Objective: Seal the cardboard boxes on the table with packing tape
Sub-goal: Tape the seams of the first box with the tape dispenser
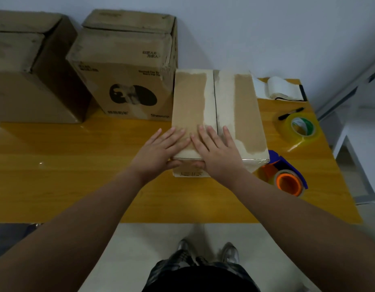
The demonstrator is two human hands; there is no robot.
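Three cardboard boxes stood on the yellow wooden tabletop (77,175). At ten o'clock sat the large plain brown cardboard box (24,70). Beside it at eleven o'clock was the tall brown cardboard box printed with a black round logo (127,76), whose top flaps looked loose and untaped.

The left hand (159,152) lay released and flat, fingers straight, pressing the near left part of the lid of the small brown cardboard box with whitish old-tape marks (216,114), which stood at the centre, touching the printed box. The right hand (216,152) pressed likewise across the dark centre seam, and both thumbs dropped over the near edge.

At four o'clock from that box, just beside its corner, lay the blue tape dispenser with an orange core (287,178). At three o'clock rested the clear packing-tape roll with a green-and-white core (298,129).

I judged the seam not yet covered along its length. Lifting both hands to fetch tape could have let the flaps spring apart. Fresh tape laid over the rough residue might have failed to stick. A sideways push could have shoved the light box into the dispenser near the tabletop's edge.
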